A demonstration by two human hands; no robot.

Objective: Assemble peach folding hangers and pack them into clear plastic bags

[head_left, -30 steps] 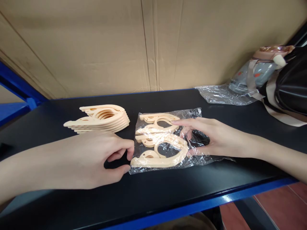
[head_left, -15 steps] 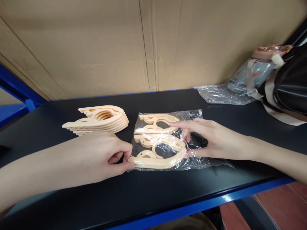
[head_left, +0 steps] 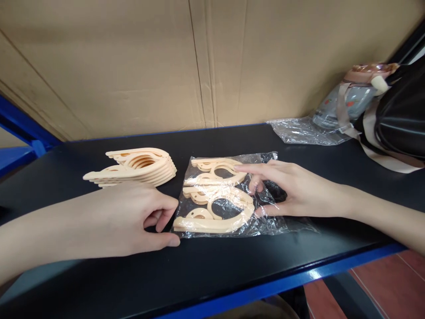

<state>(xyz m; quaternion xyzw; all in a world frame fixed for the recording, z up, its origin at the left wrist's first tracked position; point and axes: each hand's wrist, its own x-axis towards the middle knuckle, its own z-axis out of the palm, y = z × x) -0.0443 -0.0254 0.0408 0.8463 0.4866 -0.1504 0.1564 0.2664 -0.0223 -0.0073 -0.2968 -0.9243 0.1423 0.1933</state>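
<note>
A clear plastic bag lies on the black table top with several cream plastic hangers inside it. My right hand rests on the bag's right part. Its index finger stretches left over the hangers and its thumb presses the plastic. My left hand lies on the table just left of the bag, fingers loosely curled and parted. Its thumb tip is close to the bag's lower left corner and it holds nothing. A stack of the same cream hangers sits behind my left hand.
Brown cardboard walls off the back of the table. At the back right lie another crumpled clear bag, a grey water bottle with a strap and a black bag. A blue frame runs along the left, and a blue edge borders the table's front.
My left hand pinched the bag's left corner half a second ago and has now let go, with its fingers parted. The bag has shifted slightly left. My right hand has hardly moved.
</note>
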